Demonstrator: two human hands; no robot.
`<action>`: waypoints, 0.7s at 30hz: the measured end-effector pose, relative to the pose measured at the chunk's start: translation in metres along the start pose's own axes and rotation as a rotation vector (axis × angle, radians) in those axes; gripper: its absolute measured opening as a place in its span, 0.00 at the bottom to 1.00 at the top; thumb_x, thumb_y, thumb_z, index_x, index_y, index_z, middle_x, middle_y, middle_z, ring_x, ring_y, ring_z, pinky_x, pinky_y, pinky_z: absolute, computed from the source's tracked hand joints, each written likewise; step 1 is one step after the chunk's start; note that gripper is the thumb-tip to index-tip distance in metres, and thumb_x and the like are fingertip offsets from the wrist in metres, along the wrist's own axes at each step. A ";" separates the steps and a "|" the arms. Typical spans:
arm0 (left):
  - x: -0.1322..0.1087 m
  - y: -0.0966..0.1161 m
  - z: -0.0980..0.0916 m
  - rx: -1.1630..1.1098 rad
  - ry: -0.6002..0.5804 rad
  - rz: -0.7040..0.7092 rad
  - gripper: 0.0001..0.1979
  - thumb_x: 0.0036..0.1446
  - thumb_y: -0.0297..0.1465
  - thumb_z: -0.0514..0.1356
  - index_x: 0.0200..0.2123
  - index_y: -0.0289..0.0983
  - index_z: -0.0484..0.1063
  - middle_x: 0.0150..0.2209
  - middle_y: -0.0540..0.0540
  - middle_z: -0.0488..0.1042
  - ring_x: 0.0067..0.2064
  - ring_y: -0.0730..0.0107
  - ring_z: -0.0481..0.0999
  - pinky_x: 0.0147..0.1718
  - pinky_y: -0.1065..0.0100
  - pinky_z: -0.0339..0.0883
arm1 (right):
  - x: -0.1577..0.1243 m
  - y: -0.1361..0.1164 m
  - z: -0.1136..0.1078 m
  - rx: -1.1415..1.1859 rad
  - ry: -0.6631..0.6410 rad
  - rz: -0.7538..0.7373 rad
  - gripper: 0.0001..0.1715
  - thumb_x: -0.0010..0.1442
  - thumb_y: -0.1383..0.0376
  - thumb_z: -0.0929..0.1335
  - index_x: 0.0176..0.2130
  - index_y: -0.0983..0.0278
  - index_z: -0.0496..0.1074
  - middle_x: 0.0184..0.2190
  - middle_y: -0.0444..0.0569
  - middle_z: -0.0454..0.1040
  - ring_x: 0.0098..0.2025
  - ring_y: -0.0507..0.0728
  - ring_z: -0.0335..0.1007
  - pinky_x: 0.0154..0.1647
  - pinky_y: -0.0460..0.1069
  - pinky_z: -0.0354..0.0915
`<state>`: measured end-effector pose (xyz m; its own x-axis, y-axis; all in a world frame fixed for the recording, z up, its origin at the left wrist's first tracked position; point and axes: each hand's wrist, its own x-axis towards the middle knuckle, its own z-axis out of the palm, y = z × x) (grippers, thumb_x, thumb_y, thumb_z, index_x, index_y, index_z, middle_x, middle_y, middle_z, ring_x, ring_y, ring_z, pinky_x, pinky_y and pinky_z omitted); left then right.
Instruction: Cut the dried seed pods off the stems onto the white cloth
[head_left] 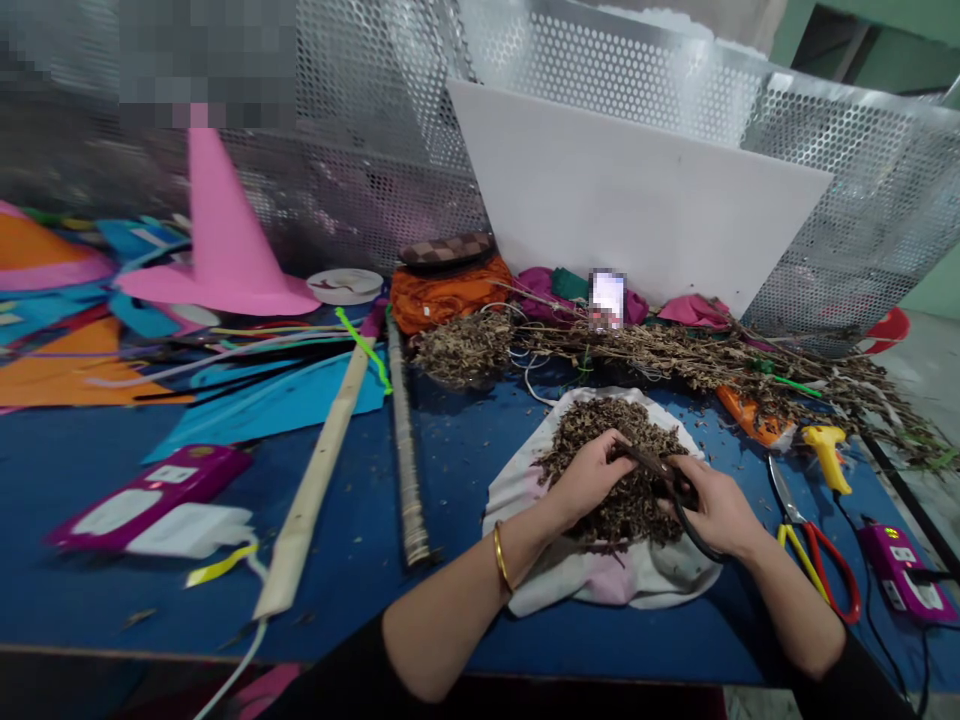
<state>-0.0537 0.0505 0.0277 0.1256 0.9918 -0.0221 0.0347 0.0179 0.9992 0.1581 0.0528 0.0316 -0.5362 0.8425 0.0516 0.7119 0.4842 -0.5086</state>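
A heap of dried brown plant bits (600, 425) lies on a white cloth (592, 585) on the blue table (450, 470). My left hand (592, 475) is closed in a pinch on a dried stem over the heap. Black-handled scissors (679, 495) are gripped in my right hand (712, 505), their blades pointing left toward the stem at my left fingers. A gold bangle sits on my left wrist.
Dried branches (675, 350) stretch along the back right. Red and yellow scissors (806, 530), a yellow glue gun (825, 450) and a purple device (904, 565) lie right. A wooden stick (315, 490), wrapped rod (405, 440), pink felt cone (217, 230) and coloured sheets lie left.
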 end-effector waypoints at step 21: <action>0.002 -0.002 -0.001 -0.011 -0.022 0.015 0.09 0.49 0.32 0.58 0.35 0.35 0.70 0.36 0.47 0.75 0.42 0.64 0.71 0.44 0.66 0.61 | 0.002 0.008 0.005 -0.078 -0.044 0.005 0.27 0.51 0.72 0.63 0.52 0.62 0.63 0.43 0.51 0.72 0.43 0.56 0.69 0.41 0.47 0.61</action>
<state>-0.0547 0.0528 0.0257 0.1482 0.9889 -0.0073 0.0217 0.0042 0.9998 0.1604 0.0575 0.0229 -0.5508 0.8346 0.0106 0.7469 0.4985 -0.4400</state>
